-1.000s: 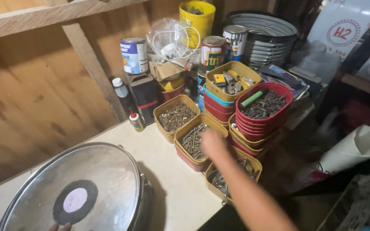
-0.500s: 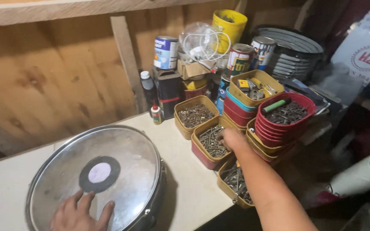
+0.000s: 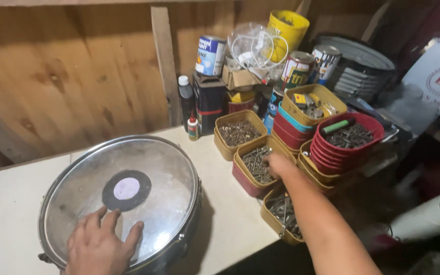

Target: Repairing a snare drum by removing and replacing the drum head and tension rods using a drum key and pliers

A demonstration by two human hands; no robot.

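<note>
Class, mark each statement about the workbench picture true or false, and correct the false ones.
1. The left hand lies flat on the drum. True.
2. The right hand reaches into the round red tubs. False: it is at the tray of screws.
3. A green marker lies in the red tubs. True.
4. The drum's centre patch is white all over. False: black ring, pale middle.

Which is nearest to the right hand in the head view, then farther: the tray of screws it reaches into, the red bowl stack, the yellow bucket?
From the right hand:
1. Tray of screws, directly under the fingers, touching.
2. Red bowl stack, to its right, slightly behind.
3. Yellow bucket, far back, against the wooden wall.
</note>
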